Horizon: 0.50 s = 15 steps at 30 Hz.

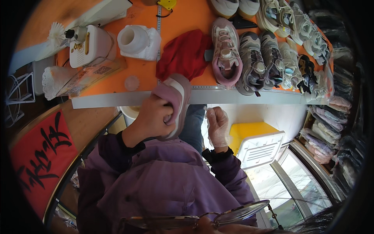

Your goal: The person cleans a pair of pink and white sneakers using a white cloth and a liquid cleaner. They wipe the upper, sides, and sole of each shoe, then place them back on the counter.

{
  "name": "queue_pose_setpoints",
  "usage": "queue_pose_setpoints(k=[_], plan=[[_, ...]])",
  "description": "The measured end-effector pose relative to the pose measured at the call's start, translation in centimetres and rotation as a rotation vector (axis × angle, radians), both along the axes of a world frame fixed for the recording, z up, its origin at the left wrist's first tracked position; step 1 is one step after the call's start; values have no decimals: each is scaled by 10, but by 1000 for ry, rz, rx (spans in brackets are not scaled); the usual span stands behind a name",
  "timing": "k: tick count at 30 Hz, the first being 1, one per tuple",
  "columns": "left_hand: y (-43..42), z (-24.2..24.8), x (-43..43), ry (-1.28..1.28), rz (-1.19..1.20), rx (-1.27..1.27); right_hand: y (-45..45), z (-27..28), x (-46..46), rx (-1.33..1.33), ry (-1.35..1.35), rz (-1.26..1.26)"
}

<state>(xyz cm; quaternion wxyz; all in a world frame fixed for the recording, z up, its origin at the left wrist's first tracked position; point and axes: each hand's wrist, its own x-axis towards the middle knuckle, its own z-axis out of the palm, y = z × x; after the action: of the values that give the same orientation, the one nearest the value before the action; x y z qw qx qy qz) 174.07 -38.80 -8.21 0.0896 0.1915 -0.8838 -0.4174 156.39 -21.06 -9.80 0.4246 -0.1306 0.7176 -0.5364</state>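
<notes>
My left hand (pixel 156 120) grips a pink shoe (pixel 183 102) with a white stripe by its collar, fingers inside the opening, at the front edge of the orange table. Beyond it lies a crumpled red cloth (pixel 185 54). In a thin clear plastic glove, my right hand (pixel 217 125) is raised to the right of the shoe, fingers curled; a small pale thing may be at its fingertips, too small to tell. On the table, a pink and white sneaker (pixel 226 55) stands beside a grey sneaker (pixel 252 63), with several more shoes to the right.
A white jar (pixel 133 39), a white box-shaped device (pixel 90 46) and a yellow tape measure (pixel 167 4) are on the table's left and back. A ruler strip (pixel 210 87) runs along the front edge. Below stands a yellow bin with a white lid (pixel 261 149). Bagged goods (pixel 321 134) fill shelves at right.
</notes>
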Motion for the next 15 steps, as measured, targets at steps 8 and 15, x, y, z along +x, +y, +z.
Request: queue_pose_setpoints(k=[8, 15], plan=[[28, -26, -24, -46, -278, -204, -1, -57, 26, 60, -131, -133], [22, -27, -31, -74, -299, -170, -56, -60, -3, 49, 356, 139]])
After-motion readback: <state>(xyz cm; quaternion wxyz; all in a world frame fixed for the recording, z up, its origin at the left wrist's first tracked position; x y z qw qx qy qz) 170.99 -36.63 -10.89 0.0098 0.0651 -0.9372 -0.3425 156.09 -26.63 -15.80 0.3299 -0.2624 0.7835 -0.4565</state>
